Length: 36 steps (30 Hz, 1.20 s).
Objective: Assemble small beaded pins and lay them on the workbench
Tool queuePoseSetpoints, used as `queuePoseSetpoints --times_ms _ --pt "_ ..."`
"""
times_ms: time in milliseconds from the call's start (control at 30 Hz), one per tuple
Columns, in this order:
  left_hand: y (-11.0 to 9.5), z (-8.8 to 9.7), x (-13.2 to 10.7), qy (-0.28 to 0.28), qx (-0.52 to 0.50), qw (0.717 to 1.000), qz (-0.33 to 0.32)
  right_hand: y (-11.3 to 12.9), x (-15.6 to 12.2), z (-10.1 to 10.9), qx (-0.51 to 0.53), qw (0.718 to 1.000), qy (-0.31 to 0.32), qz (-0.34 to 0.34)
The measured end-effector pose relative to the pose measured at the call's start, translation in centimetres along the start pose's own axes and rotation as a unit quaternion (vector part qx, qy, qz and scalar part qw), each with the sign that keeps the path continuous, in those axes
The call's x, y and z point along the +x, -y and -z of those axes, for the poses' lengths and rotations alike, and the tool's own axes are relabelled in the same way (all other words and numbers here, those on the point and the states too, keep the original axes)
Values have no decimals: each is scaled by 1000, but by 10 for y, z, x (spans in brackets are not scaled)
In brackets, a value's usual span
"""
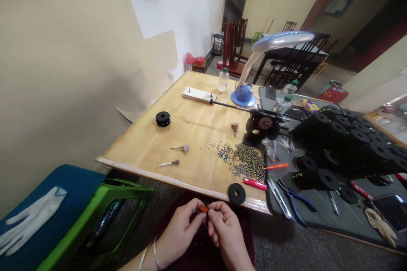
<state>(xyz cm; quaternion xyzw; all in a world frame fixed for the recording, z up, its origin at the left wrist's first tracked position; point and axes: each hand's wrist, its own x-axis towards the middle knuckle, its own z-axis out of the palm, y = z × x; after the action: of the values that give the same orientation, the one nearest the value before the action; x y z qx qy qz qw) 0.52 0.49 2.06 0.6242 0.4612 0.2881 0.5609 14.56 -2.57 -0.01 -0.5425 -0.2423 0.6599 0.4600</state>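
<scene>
Both of my hands are over my lap, just off the table's front edge. My left hand (pixel 183 225) pinches a small orange piece (pixel 204 208) between thumb and forefinger; its exact kind is too small to tell. Close beside it, my right hand (pixel 226 225) has thumb and forefinger pressed together, and what they grip is hidden. A flat black foam spool (pixel 237 194) lies nearest to my hands at the table edge. Behind it spreads a pile of small dark-and-yellow striped pieces (pixel 249 159), with tiny colourful beads (pixel 225 152) at its left side.
A measuring tape (pixel 165 175) runs along the wooden table's front edge. A red lighter (pixel 255 183), tweezers (pixel 279 199) and blue-handled pliers (pixel 295 198) lie at the right. Farther back stand a geared winding device (pixel 264 125), a blue lamp (pixel 244 94) and many black foam spools (pixel 346 135).
</scene>
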Motion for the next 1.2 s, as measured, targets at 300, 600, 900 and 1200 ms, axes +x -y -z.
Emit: queuePoseSetpoints --times_ms 300,600,900,1200 --pt "2 -4 0 4 -71 997 28 -1 2 -3 49 999 -4 -5" --pt "10 -6 1 36 -122 990 60 -1 2 0 111 994 -18 -7" --pt "5 -5 2 25 -177 981 76 -1 1 1 95 995 -33 24" --pt "7 -5 7 24 -134 985 102 -6 1 2 66 996 -23 48"
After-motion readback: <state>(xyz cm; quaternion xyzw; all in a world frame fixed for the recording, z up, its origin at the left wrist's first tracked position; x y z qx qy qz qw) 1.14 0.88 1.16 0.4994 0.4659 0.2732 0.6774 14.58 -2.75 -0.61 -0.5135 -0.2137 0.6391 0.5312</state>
